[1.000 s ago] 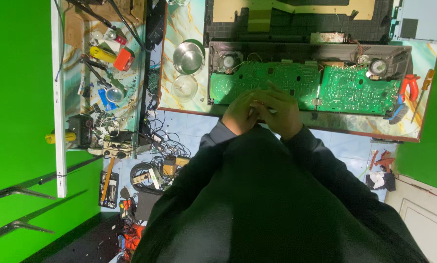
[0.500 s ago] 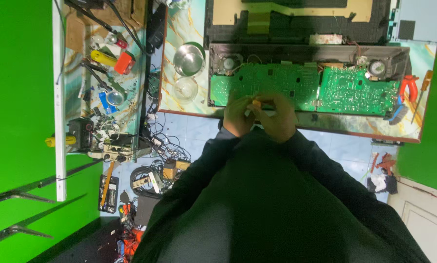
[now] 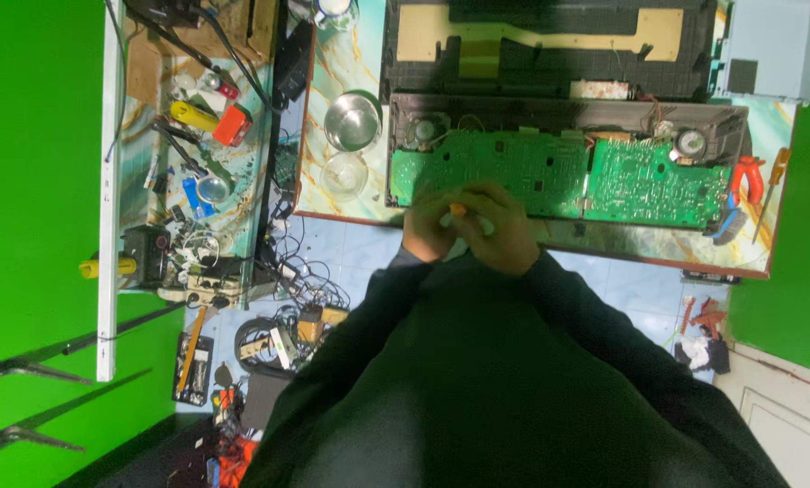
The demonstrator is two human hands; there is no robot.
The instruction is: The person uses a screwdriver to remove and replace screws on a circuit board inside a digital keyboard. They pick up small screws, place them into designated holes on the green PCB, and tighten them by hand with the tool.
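Two hands meet at the near edge of the green circuit board [image 3: 513, 167]: the left hand [image 3: 429, 230] and right hand [image 3: 504, 228] seem closed together on a small orange-tipped tool [image 3: 458, 210], though the grip is partly hidden. Since a moment ago they have crept slightly onto the board. Left of it on the marbled desk [image 3: 332, 203] stand a steel bowl [image 3: 352, 120] and a clear glass [image 3: 343, 173]. Red pliers [image 3: 745, 176] lie at the right; green walls surround the room.
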